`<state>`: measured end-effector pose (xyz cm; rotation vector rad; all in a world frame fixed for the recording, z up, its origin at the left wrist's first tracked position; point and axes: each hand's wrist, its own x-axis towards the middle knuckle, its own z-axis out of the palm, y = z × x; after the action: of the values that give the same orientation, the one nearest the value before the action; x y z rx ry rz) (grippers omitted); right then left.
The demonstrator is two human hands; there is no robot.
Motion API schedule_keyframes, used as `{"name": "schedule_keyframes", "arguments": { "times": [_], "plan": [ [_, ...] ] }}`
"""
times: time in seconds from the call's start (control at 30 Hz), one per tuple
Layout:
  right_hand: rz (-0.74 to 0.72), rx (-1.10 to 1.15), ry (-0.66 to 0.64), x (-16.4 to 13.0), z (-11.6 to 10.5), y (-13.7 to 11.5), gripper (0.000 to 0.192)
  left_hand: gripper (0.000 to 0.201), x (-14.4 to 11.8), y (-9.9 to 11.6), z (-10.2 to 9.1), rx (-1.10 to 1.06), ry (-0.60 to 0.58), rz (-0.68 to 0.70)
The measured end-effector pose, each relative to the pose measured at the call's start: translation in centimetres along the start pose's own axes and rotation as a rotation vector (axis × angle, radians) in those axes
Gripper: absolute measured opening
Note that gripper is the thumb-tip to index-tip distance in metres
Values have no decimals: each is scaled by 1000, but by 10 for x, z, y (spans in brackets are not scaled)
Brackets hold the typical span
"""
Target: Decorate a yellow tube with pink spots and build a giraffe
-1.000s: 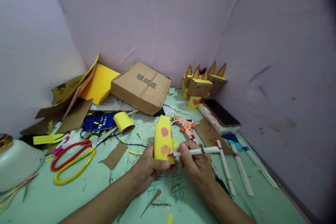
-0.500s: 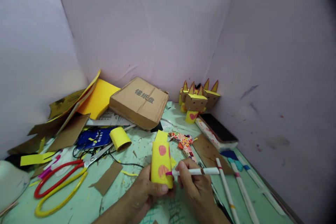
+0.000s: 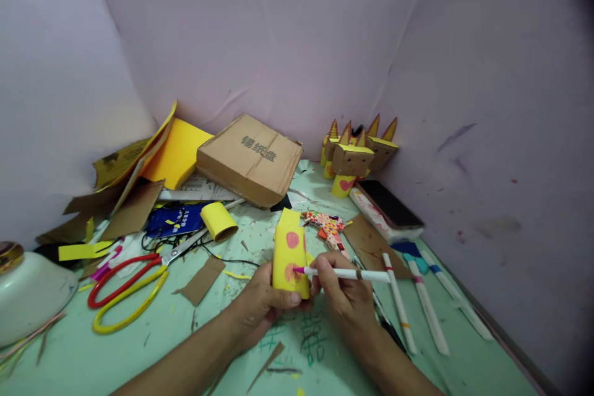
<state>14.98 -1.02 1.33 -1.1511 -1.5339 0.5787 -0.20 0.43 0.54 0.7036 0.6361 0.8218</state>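
Green table [image 3: 116, 352] clutter surrounds the yellow paper tube [image 3: 290, 260]. Nearest, the left hand [image 3: 262, 306] clasps the tube's base, keeping it upright and steady. Right of it, the right hand [image 3: 341, 294] pinches a pink marker [image 3: 346, 273], tip on the lower pink spot. Beyond, cardboard figures [image 3: 355, 154] line the wall.

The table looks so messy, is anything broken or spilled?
Nothing looks spilled or broken. The table is littered with cardboard scraps and paper slivers. The left hand holds a yellow tube upright while the right hand touches a pink marker to it.
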Motion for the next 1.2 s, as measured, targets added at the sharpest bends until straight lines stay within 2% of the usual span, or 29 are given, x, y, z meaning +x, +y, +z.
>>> {"name": "schedule_keyframes", "arguments": {
  "times": [0.13,0.27,0.47,0.73,0.97,1.2],
  "plan": [
    [30,-1,-29,-1,0,2,33,51,-1,0,1,1,0,-1],
    [15,-3,22,0,0,-1,31,54,-1,-1,0,-11,48,-2],
    [20,-2,-18,1,0,-1,32,50,0,-2,0,-14,35,8],
    [8,-2,26,0,2,3,29,48,1,1,0,-11,-13,0],
    [40,17,14,-1,1,6,34,53,2,-3,-3,-19,47,-4],
    [29,54,38,-1,2,6,29,52,0,0,1,3,0,7]
  ]
}}
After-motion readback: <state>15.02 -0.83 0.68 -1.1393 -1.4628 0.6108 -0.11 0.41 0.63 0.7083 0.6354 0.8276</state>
